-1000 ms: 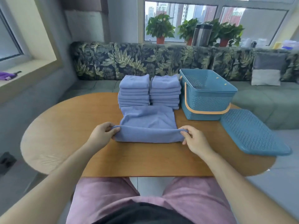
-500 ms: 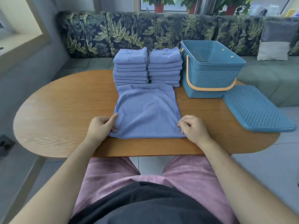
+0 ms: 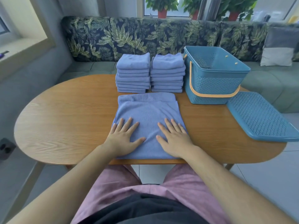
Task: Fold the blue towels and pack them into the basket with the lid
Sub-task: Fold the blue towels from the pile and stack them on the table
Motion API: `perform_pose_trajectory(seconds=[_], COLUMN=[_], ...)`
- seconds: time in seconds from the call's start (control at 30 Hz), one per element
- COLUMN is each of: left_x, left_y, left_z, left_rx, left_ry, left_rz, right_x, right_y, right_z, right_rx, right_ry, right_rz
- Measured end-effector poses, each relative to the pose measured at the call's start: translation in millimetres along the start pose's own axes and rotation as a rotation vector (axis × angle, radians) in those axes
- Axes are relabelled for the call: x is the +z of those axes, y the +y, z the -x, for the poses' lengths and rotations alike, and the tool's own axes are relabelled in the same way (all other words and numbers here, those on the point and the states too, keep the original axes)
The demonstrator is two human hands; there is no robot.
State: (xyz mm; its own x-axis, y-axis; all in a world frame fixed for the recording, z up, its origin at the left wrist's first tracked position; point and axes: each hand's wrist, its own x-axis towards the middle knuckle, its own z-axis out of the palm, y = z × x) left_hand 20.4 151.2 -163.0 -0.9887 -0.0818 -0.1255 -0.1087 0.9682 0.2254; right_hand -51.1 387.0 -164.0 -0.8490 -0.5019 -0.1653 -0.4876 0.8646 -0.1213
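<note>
Your left hand (image 3: 123,139) and right hand (image 3: 174,139) lie flat with fingers straight on the near half of the half-folded blue towel (image 3: 148,109), gripping nothing, with the open basket (image 3: 213,84) to its far right.

The person wears a dusty-pink garment of soft cloth (image 3: 181,183) over both thighs. It lies in loose, shallow folds, and a faint seam line crosses it near the lap. Its far ends are hidden, so whether it is a pair of shorts or long trousers cannot be told. Nearer the camera, a black top of smooth matte fabric (image 3: 142,210) overlaps the pink waist with a curved, slightly rumpled hem. The left forearm (image 3: 72,181) and the right forearm (image 3: 226,183) are bare along all that shows, and the left hand (image 3: 124,138) and the right hand (image 3: 175,139) are bare as well.
</note>
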Motion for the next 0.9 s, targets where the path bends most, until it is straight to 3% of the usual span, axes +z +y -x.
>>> perform_pose_trajectory(seconds=[0.17,0.27,0.47,0.57,0.67,0.77,0.9], left_x=[-15,-7,3,-6,-24,-32,-38], left_y=[8,17,18,10,-3,-25,-52], left_z=[-6,-20,13,10,-32,-71,-91], left_rx=[0.052,0.046,0.071,0.100,0.017,-0.093,-0.115], left_ry=[0.175,0.053,0.044,0.184,0.250,0.224,0.170], left_rz=[0.008,0.029,0.008,0.012,0.102,0.182,0.192], right_x=[-13,-11,-1,-10,-26,-32,-17], right_y=[-5,-6,-6,1,12,30,51], right_z=[0,-21,13,4,-41,-81,-94], right_rx=[-0.018,0.013,-0.026,-0.053,-0.037,-0.032,-0.043], right_ry=[0.138,0.070,0.059,0.196,0.297,0.288,0.442], right_rz=[-0.031,-0.058,-0.024,-0.041,-0.084,-0.079,-0.200])
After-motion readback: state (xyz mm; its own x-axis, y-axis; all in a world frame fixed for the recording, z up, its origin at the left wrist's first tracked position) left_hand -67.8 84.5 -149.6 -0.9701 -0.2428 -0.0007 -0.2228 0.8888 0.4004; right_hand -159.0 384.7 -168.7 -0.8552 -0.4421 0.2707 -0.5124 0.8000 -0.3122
